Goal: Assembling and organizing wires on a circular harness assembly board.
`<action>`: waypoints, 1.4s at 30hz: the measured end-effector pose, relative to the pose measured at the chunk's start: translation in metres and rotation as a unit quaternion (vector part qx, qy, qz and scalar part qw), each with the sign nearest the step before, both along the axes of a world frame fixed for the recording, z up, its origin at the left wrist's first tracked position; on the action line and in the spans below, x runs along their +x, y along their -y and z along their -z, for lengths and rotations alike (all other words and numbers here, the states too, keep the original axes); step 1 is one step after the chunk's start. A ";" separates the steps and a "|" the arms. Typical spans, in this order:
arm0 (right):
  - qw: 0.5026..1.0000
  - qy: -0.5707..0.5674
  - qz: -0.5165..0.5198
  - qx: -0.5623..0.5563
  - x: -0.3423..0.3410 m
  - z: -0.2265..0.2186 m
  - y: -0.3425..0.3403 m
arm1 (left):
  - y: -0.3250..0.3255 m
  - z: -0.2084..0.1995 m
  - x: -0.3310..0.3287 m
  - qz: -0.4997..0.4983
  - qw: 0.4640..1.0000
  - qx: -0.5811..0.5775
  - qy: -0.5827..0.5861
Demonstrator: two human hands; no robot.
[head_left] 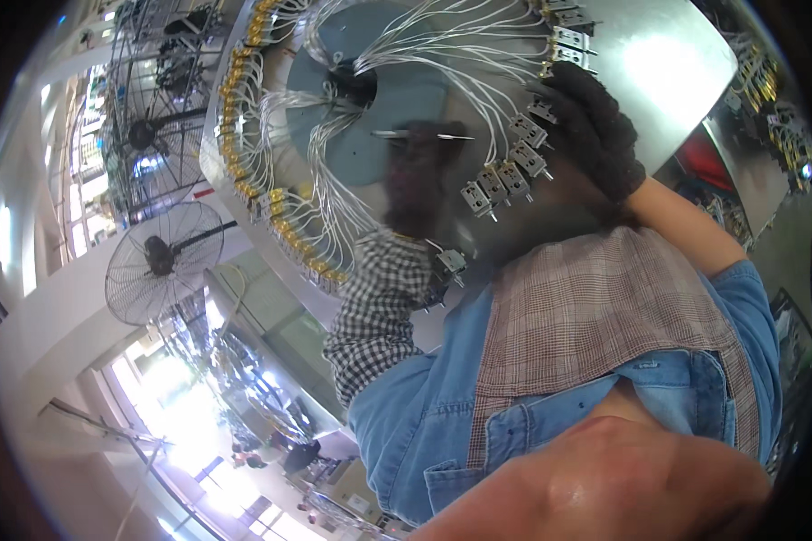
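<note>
rod [456, 137], thin and metallic, held crosswise in the gloved left hand [421, 176], projecting at both sides; hand blurred, fingers closed around it, above the grey disc [356, 164]. gloved right hand [595, 131] bent over metal blocks [530, 160] on the counter [677, 108]; cannot tell whether it grips one. white wires [451, 56] run from blocks toward the disc's centre.
</note>
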State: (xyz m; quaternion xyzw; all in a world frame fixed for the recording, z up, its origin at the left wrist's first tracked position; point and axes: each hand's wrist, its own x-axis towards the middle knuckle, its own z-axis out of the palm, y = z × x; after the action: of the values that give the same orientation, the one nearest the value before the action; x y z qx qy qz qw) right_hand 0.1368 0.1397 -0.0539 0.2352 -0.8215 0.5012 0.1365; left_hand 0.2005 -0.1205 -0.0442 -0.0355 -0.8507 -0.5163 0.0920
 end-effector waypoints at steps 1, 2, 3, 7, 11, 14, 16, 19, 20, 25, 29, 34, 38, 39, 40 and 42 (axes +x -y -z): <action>1.000 0.012 -0.005 -0.004 0.001 0.000 0.000 | 0.018 -0.007 0.002 -0.025 0.970 -0.241 -0.023; 1.000 0.024 -0.010 -0.007 0.001 0.000 0.001 | 0.037 -0.016 0.004 -0.067 0.844 -0.531 -0.015; 0.990 0.100 -0.032 -0.091 0.002 0.000 0.001 | 0.059 -0.026 0.006 -0.087 0.763 -0.641 -0.006; 0.949 0.227 -0.061 -0.208 0.000 0.001 -0.002 | 0.126 -0.057 0.011 -0.004 0.819 -0.573 -0.036; 0.996 0.062 -0.049 -0.050 -0.006 0.002 -0.006 | 0.126 -0.048 0.008 0.027 0.816 -0.573 0.066; 0.996 0.069 -0.037 -0.048 -0.012 0.000 -0.006 | 0.111 -0.043 -0.006 0.017 0.825 -0.561 0.061; 0.999 -0.038 -0.028 0.012 -0.017 -0.003 -0.004 | 0.101 -0.046 -0.021 0.014 0.823 -0.564 0.069; 0.976 0.156 -0.047 -0.142 -0.024 -0.014 -0.003 | 0.084 -0.052 -0.048 0.024 0.838 -0.543 0.041; 0.928 0.249 -0.065 -0.269 -0.030 -0.018 -0.003 | 0.076 -0.052 -0.058 -0.100 0.918 -0.349 0.157; 0.839 0.362 -0.073 -0.399 -0.070 -0.038 -0.010 | 0.045 -0.053 -0.076 -0.148 0.959 -0.132 0.201; 0.931 0.240 -0.029 -0.275 -0.089 -0.046 -0.009 | 0.053 -0.062 -0.053 -0.029 0.954 -0.282 0.097; 0.932 0.277 -0.014 -0.234 -0.095 -0.053 -0.006 | 0.068 -0.064 -0.049 0.041 0.853 -0.506 -0.121; 0.851 0.392 -0.036 -0.347 -0.102 -0.051 -0.005 | 0.044 -0.070 -0.072 -0.090 0.991 -0.078 -0.067; 0.852 0.393 -0.029 -0.345 -0.101 -0.048 -0.003 | 0.038 -0.072 -0.076 -0.061 0.996 0.018 -0.058; 0.848 0.386 -0.039 -0.361 -0.102 -0.047 -0.007 | 0.017 -0.069 -0.078 -0.054 0.982 0.171 -0.062; 0.845 0.379 -0.048 -0.374 -0.102 -0.042 -0.008 | -0.015 -0.057 -0.087 -0.002 0.948 0.300 -0.103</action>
State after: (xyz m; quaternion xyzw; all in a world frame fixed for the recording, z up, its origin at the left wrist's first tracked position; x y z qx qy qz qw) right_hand 0.0351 0.1473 -0.0124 -0.0029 -0.5470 0.8266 -0.1320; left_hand 0.1137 -0.1053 0.0132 -0.0574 -0.6424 -0.7410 0.1871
